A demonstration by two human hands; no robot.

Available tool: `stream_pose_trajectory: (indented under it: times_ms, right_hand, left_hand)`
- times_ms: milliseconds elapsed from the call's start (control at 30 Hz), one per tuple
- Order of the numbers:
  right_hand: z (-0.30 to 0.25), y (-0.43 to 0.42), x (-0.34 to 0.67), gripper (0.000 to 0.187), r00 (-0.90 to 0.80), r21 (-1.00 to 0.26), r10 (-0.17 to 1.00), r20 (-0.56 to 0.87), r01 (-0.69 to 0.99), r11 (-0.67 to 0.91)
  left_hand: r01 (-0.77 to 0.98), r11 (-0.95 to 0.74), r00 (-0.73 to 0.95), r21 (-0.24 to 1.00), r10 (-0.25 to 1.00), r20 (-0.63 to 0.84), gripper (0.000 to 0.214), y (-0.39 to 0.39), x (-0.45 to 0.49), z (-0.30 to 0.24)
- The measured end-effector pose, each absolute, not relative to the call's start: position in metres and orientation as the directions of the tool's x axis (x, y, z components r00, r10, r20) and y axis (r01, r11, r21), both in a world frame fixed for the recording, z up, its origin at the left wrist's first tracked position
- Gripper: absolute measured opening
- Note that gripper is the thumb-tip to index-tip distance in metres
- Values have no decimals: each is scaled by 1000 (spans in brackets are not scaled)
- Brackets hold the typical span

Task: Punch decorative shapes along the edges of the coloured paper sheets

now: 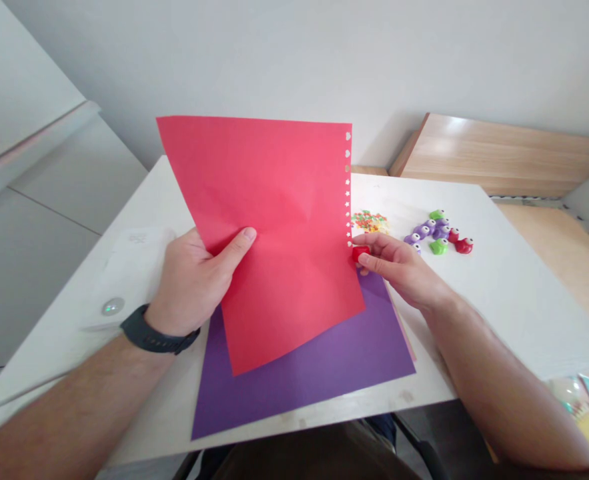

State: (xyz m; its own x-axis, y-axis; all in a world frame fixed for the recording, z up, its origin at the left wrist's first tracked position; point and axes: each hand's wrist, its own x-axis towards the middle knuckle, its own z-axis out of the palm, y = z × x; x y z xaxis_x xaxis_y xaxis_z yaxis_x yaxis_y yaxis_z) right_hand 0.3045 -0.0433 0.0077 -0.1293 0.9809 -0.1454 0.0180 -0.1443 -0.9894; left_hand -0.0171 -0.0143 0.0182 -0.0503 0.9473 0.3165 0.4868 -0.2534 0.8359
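Observation:
My left hand grips a red sheet of paper by its left side, thumb on the front face. The sheet is held up at a slant, and small heart and star holes run down its right edge. At that edge, just below the lowest hole, my right hand pinches a small red craft punch between thumb and fingers. The punch sits on the paper's edge; its far side is hidden. Beneath lies a purple sheet on the table.
Several purple, green and red punches stand on the white table at right. Tiny coloured paper cut-outs lie in a pile behind my right hand. A white device is at left, and a wooden board stands behind on the right.

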Motion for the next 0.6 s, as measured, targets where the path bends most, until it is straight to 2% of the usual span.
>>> stream_pose_trajectory:
  times_ms: [267,600]
  right_hand:
    - [7,-44,304,36,-160,-991,978,-133,-2,-135]
    - [3,-44,302,44,-180,-984,967,-180,20,-179]
  left_hand:
    - [462,-243,-45,853,954,296,38,-15,-16,18]
    - [427,-252,-33,868,955,294,39,-15,-17,16]
